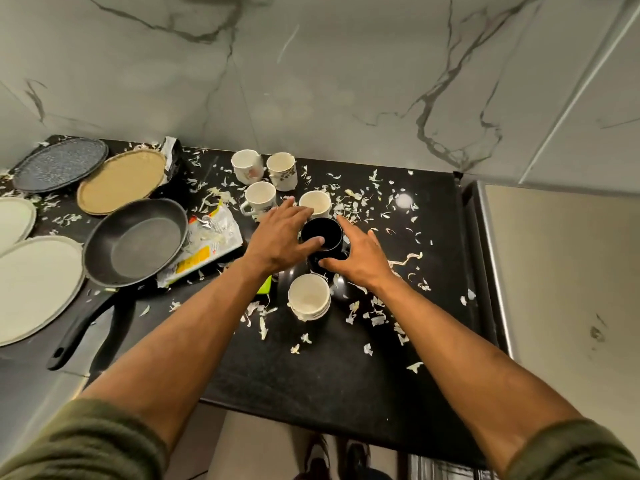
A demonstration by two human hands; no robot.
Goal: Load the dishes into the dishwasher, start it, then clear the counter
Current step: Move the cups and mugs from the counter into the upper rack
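Left hand (280, 233) and right hand (362, 259), fingers (297, 213) spread straight, thumbs touching black mug (322, 233) on littered tabletop (311, 375), yellow packet (214, 235) print unreadable.

A black mug (322, 233) is flanked on the dark, scrap-strewn bench (311, 375) by the left hand (280, 233), whose thumb is seen at its rim, and the right hand (360, 258), both held with fingers outstretched, while a white cup (308, 296) is set just nearer and a frying pan (138, 240) further left.

black mug (320, 232) upright among white cups (259, 197) on dark counter (311, 375)
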